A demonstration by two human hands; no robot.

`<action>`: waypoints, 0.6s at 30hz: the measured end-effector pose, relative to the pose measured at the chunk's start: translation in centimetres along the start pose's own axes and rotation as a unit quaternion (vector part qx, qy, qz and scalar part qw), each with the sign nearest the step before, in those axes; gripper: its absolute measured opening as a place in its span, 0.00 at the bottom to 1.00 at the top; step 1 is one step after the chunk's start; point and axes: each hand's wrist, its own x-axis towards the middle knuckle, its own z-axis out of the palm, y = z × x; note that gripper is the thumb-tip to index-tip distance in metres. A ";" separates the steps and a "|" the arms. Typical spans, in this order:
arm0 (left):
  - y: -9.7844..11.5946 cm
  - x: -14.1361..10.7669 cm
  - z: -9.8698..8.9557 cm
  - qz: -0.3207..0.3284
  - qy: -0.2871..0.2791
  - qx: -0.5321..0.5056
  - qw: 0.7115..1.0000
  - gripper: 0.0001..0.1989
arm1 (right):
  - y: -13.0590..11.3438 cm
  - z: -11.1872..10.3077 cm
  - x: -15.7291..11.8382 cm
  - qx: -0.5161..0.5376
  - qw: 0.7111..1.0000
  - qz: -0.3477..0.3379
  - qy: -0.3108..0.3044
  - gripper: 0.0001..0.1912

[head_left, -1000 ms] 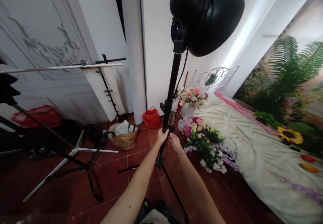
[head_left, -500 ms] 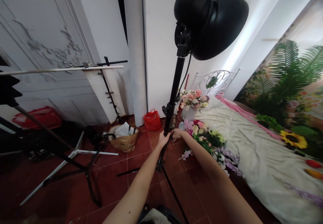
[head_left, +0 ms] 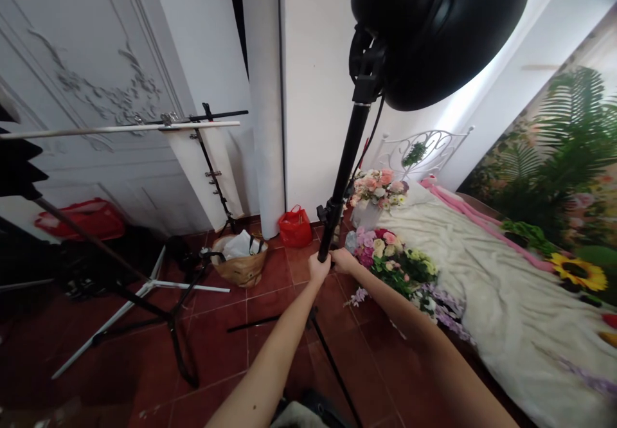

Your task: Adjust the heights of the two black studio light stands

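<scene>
the large black bowl-shaped lamp head [head_left: 448, 36] is now filling more of the view than it was half a second ago: its top is running past the upper edge, and more of the black tubular light stand [head_left: 348, 164] is showing between the lamp and the black knobbed clamp [head_left: 328, 213]. the lamp is apparently coming nearer the camera, though i cannot tell whether the pole is being drawn up or leaning in. for the work in hand, that is suggesting the stand is being adjusted while both hands are staying low on it.

the left hand [head_left: 320, 266] is curling closed around the pole just below the clamp. the right hand [head_left: 342, 261] is sitting just beside it on the far side; its fingers are bending out of sight, so i cannot tell how far they are closing or what they are holding.

a second ago the right hand was showing loose fingertips; now its back is facing up. the stand is standing on red-brown floor tiles [head_left: 270, 286], between a tan woven basket [head_left: 243, 268] and multicoloured bunched flowers [head_left: 385, 248].
</scene>
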 end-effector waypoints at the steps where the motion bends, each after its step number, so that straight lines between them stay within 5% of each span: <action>1: 0.1 0.0 0.0 0.004 0.004 0.007 1.000 0.11 | 0.0 0.9 -1.1 -0.045 0.999 -0.010 0.015 0.13; 5: 0.5 -0.3 -0.1 0.005 0.016 0.024 1.000 0.10 | -0.5 3.6 -3.6 -0.100 0.989 0.022 0.104 0.15; 13: 1.6 -0.5 -0.3 -0.005 0.006 0.023 1.000 0.10 | -0.6 4.0 -1.8 -0.117 0.986 0.009 0.117 0.24; 18: 0.6 -0.4 -0.1 0.007 0.009 0.020 1.000 0.13 | 0.0 7.4 -2.1 -0.103 0.974 0.045 0.195 0.25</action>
